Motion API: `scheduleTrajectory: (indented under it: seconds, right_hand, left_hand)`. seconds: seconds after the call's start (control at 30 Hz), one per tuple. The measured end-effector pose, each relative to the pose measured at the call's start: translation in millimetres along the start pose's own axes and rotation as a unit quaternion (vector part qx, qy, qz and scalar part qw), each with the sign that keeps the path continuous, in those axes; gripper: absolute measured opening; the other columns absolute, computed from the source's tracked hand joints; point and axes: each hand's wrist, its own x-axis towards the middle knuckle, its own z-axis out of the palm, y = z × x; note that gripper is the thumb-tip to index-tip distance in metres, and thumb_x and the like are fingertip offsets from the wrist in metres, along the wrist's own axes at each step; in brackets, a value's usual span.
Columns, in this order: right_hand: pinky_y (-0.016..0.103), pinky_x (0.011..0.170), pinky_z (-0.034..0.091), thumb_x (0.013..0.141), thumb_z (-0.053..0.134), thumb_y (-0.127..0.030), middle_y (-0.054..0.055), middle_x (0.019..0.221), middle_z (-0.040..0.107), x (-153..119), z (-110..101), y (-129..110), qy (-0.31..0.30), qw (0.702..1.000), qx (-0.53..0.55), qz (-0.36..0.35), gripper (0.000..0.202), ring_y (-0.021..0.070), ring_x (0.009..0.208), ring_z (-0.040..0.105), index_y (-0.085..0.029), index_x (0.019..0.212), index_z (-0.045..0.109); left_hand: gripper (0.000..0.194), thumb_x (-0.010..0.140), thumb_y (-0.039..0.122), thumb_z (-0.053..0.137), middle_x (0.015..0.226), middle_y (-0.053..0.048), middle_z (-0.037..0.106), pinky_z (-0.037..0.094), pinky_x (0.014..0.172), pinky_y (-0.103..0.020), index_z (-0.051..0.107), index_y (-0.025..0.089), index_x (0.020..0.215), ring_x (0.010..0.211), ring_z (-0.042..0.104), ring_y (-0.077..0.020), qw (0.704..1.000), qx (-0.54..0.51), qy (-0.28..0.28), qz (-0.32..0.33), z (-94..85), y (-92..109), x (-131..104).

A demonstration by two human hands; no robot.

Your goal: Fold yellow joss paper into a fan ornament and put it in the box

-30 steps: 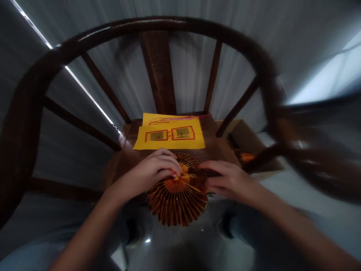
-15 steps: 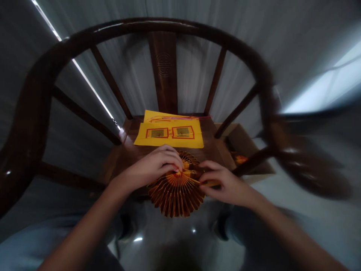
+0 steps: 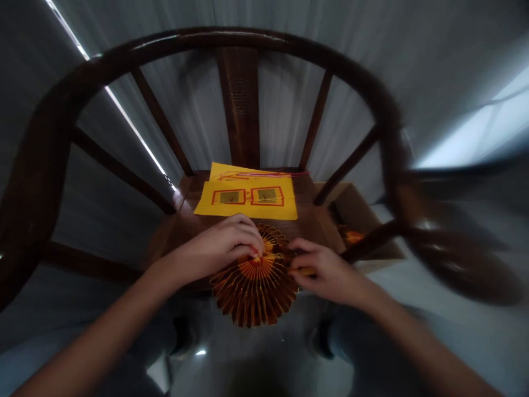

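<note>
A round pleated paper fan (image 3: 256,295), gold-brown with an orange and red centre, overhangs the front of the chair seat. My left hand (image 3: 233,242) pinches it near its centre, fingers closed together. At the fan's right edge, my right hand (image 3: 316,270) has its fingers bent round the pleats and pinches part of the folded paper. Just behind the fan lie yellow paper sheets (image 3: 206,208) with red frames and gold squares printed on them. Thin pink and red strips (image 3: 264,175) rest across the back sheet.
The dark wooden chair's curved rail (image 3: 231,36) and its spindles surround the work area. A cardboard box (image 3: 363,212) with something orange inside stands on the floor right of the seat (image 3: 308,207). Grey curtain-like folds hang behind.
The fan has shifted slightly down and left in view with both hands still on it. Its right side is opened out a little more. The yellow sheets have barely moved.
</note>
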Motion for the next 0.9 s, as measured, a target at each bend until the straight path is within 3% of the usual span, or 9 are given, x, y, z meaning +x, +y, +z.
scheduleTrajectory:
  seconds: [0.13,0.27,0.43,0.9]
  right_hand:
    - [0.026,0.093,0.048,0.090,0.059,-0.022,0.007,0.124,0.058,-6,-11,1,-0.035,0.998,0.042,-0.012,0.013,0.0183,0.113,0.061,-0.023,0.094,0.072]
    - [0.023,0.091,0.049,0.084,0.058,-0.007,0.005,0.133,0.055,-14,-17,10,-0.028,0.999,0.032,-0.017,0.031,0.0171,0.112,0.062,-0.025,0.105,0.070]
    - [0.025,0.091,0.049,0.088,0.053,-0.006,0.006,0.130,0.058,-19,-11,14,0.011,0.999,-0.013,-0.050,0.029,0.0170,0.108,0.064,-0.024,0.102,0.072]
    - [0.022,0.079,0.051,0.095,0.051,-0.018,0.006,0.121,0.057,-19,-16,-3,-0.033,0.998,-0.019,-0.054,0.021,0.0133,0.091,0.065,-0.021,0.087,0.070]
  left_hand:
    - [0.016,0.094,0.029,0.056,0.103,0.000,0.072,0.040,0.097,-0.032,0.072,0.026,0.093,0.110,0.054,-0.0177,1.000,-0.006,0.010,0.014,1.7,-4,-2]
    - [0.017,0.094,0.031,0.056,0.102,0.001,0.073,0.040,0.098,-0.033,0.072,0.027,0.093,0.110,0.054,-0.0178,1.000,-0.002,0.012,0.015,2.4,-5,0]
    - [0.016,0.094,0.029,0.056,0.101,0.002,0.073,0.041,0.099,-0.032,0.071,0.027,0.091,0.110,0.054,-0.0167,1.000,-0.007,0.009,0.014,1.7,-3,4]
    - [0.016,0.094,0.027,0.057,0.101,0.000,0.073,0.044,0.098,-0.033,0.072,0.026,0.091,0.112,0.053,-0.0178,0.999,-0.023,0.038,0.030,5.8,-3,0]
